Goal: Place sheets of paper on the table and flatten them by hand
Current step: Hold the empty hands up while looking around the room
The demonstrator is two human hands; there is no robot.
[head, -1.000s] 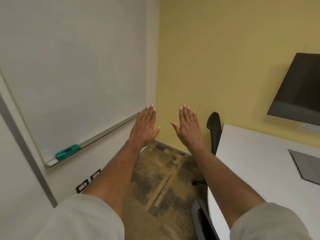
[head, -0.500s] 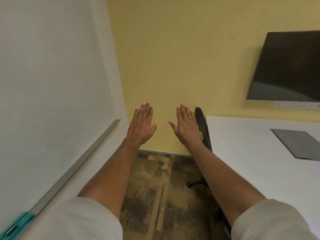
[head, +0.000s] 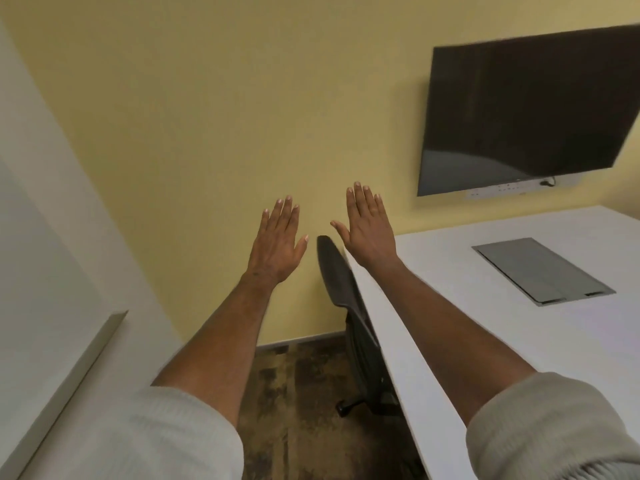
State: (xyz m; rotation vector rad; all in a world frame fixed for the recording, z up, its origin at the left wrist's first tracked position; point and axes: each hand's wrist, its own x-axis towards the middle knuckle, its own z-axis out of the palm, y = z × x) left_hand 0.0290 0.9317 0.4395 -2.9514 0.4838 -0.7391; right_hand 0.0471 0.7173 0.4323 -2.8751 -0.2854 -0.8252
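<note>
My left hand (head: 277,245) and my right hand (head: 369,228) are stretched out in front of me in mid-air, palms down, fingers straight and slightly apart, holding nothing. The right hand hovers over the near left corner of a white table (head: 485,323); the left hand is off the table, in front of the yellow wall. No sheets of paper are in view.
A grey flap panel (head: 542,268) is set into the tabletop. A black office chair (head: 349,306) is tucked at the table's left edge. A dark screen (head: 526,109) hangs on the yellow wall. A whiteboard ledge (head: 86,348) runs along the left wall above patterned carpet.
My view has swung to the right: the whiteboard and its teal eraser slid out to the left, and the table and screen came further in. Both hands stay outstretched and empty.
</note>
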